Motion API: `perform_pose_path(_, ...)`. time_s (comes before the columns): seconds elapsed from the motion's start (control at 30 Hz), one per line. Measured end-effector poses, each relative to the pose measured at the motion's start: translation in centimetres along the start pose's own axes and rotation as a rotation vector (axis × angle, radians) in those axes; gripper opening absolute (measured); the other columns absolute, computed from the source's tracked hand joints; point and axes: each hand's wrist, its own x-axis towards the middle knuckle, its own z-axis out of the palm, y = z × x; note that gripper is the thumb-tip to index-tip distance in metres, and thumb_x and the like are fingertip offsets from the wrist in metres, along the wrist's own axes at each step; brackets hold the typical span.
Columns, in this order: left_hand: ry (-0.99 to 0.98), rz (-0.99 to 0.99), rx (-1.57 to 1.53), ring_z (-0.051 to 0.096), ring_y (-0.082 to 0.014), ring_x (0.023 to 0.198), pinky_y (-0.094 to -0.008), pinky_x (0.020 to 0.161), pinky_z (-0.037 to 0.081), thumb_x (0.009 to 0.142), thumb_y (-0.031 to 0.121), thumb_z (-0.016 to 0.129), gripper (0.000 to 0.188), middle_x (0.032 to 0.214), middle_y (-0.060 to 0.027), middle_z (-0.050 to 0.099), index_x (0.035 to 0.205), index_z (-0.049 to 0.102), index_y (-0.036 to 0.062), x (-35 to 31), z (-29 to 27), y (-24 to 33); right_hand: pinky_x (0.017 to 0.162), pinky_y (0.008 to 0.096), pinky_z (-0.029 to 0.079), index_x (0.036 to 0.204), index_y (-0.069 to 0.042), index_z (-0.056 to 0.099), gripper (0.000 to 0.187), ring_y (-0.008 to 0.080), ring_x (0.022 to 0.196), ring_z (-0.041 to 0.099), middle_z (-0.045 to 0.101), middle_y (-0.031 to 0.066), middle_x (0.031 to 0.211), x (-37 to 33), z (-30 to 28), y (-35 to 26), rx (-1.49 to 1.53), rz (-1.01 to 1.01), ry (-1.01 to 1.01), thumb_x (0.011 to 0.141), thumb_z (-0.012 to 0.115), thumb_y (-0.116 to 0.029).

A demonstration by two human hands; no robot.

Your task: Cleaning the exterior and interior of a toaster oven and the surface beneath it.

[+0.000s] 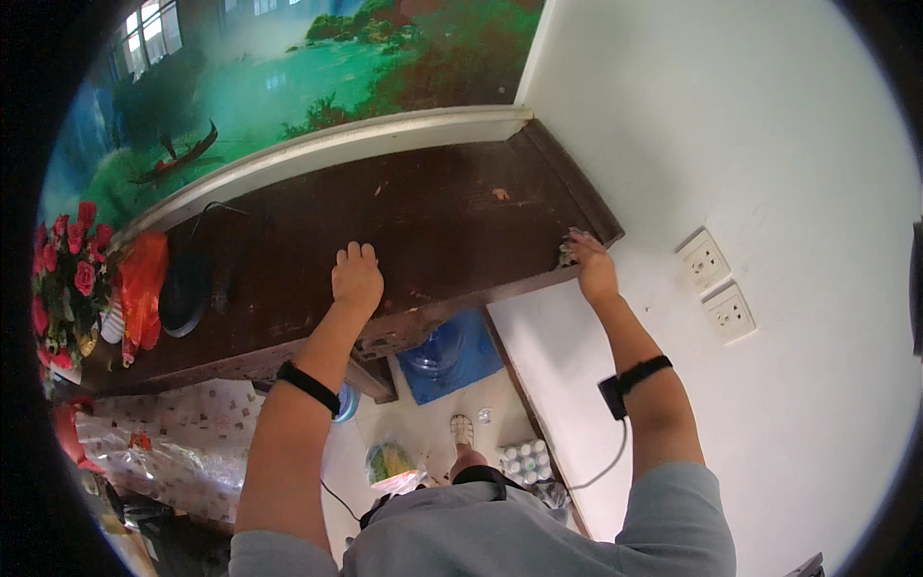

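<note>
A long dark brown wooden cabinet top [433, 207] stretches in front of me, with dust and a few small scraps on it. Near its front edge my left hand [357, 280] rests on the wood, its fingers curled under and nothing showing in them. My right hand [594, 266] is at the right end, by the raised side rim. Its fingers press on a small crumpled greyish rag [566, 254], mostly covered by the hand. A light brown scrap [501, 194] lies farther back on the wood.
On the left stand red flowers [82, 260], an orange plastic bag [144, 288] and a dark oval object [186, 293]. Sockets [729, 313] are on the right wall. Below are a blue water jug [437, 351], packed bottles [526, 462] and a patterned cover [173, 438].
</note>
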Motion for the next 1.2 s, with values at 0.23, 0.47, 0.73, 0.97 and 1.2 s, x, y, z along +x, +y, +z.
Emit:
perform_pose_path(0.23, -0.4, 0.173, 0.154, 0.045, -0.0324, 0.115, -0.0443, 0.093, 0.039, 0.087, 0.033, 0.057, 0.047, 0.12, -0.0176, 0.048, 0.122, 0.047, 0.004, 4.4, -7.6, 8.3, 0.099, 0.0427, 0.037, 0.12, -0.007, 0.055, 0.038, 0.0423, 0.122, 0.036, 0.029, 0.0188, 0.142, 2.8, -3.4, 2.9, -0.595, 0.022, 0.158, 0.082, 0.053, -0.008)
perform_pose_path(0.47, -0.438, 0.236, 0.03, 0.042, -0.0337, 0.118, -0.0468, 0.098, 0.035, 0.075, 0.042, 0.069, 0.07, 0.128, -0.0179, 0.043, 0.128, 0.044, 0.0042, 12.1, -3.9, 16.0, 0.097, 0.042, 0.038, 0.14, 0.002, 0.019, 0.057, 0.038, 0.11, 0.044, 0.036, 0.0226, 0.129, 10.8, -2.1, 1.4, -0.647, 0.225, -0.393, 0.089, 0.041, -0.01)
perform_pose_path(0.73, -0.776, 0.386, 0.304, 0.029, -0.0367, 0.131, -0.0552, 0.101, 0.027, 0.061, 0.055, 0.076, 0.11, 0.147, -0.0168, 0.019, 0.142, 0.021, 0.0055, 16.5, -2.3, 20.7, 0.095, 0.046, 0.039, 0.143, -0.003, 0.013, 0.058, 0.0395, 0.109, 0.044, 0.035, 0.0255, 0.129, 20.3, 1.2, 2.3, -0.677, 0.147, -0.49, 0.092, 0.037, -0.015)
perform_pose_path(0.97, -0.732, 0.501, 0.379, 0.032, -0.0378, 0.129, -0.054, 0.099, 0.03, 0.064, 0.061, 0.07, 0.11, 0.147, -0.0194, 0.019, 0.142, 0.019, 0.0028, 16.6, -0.3, 19.9, 0.09, 0.0453, 0.041, 0.143, -0.004, 0.018, 0.056, 0.0389, 0.102, 0.047, 0.043, 0.0243, 0.121, 26.5, 6.0, 3.7, -0.71, 0.087, -0.345, 0.092, 0.036, -0.016)
perform_pose_path(1.2, -0.718, 0.522, 0.357, 0.034, -0.039, 0.128, -0.0535, 0.101, 0.027, 0.07, 0.06, 0.065, 0.106, 0.144, -0.0281, 0.019, 0.142, 0.017, -0.0012, 16.0, -0.6, 19.9, 0.088, 0.0421, 0.043, 0.138, -0.004, 0.03, 0.048, 0.0359, 0.099, 0.049, 0.051, 0.0167, 0.115, 31.6, 10.2, 5.1, -0.837, 0.001, -0.155, 0.094, 0.033, -0.021)
